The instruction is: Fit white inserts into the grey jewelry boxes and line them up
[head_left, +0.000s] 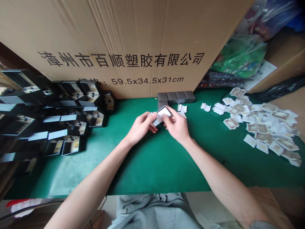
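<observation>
A: Left hand (140,128) and right hand (178,127) grip a small open box (159,120) above the green bench (152,162); uneven thumb pressure could bend its pale lining (163,111).

B: What's obscured?

A: Fingers beneath the box; blur softens its contents, and the frame's left edge crops the dark boxes (14,119).

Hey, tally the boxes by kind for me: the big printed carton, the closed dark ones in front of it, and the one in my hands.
Printed cardboard carton: 1
Closed dark boxes, visible: 5
Open small box, held in both hands: 1
Total: 7
</observation>
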A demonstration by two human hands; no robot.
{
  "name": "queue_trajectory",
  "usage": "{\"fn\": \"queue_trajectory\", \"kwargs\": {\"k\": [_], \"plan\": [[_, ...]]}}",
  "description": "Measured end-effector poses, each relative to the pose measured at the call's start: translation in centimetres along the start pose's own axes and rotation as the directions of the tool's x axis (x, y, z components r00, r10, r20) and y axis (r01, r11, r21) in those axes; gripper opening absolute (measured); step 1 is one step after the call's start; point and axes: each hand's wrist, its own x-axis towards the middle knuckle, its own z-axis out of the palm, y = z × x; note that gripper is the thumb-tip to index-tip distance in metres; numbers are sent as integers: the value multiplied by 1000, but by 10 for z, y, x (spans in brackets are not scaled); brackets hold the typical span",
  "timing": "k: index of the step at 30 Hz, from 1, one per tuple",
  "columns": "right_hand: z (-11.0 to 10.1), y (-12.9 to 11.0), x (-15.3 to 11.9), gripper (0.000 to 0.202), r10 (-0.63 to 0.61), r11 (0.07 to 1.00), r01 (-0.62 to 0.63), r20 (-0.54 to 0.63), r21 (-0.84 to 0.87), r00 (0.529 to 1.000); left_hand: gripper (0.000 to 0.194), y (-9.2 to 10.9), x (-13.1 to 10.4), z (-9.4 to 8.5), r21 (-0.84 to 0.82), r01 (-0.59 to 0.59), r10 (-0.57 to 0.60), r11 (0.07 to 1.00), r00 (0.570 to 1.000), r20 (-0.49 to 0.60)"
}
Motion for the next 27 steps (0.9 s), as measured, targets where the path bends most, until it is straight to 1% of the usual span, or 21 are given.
{"fn": "queue_trajectory", "kwargs": {"k": [5,11,21,24,27], "plan": [[0,3,-2,58,0,999,-1,29,33,1000,45,-2,0,-1,-8,-9,9,1000,1000,-2],[-1,3,-3,59,-28,998,25,59,56,998,45,-2,0,-1,-39,-8,7,999,1000,-20],[1,3,-2,57,-8,999,7,26,44,1000,46,-1,1,-1,-30,1,-1,1000,1000,-9],[0,0,-1,56,-12,996,9,33,94,999,47,-1,0,-1,-37,-2,2,999,1000,4],[-1,-1,-1,56,-20,985,8,66,175,998,48,-2,1,-2,-64,-10,11,998,1000,13]]}}
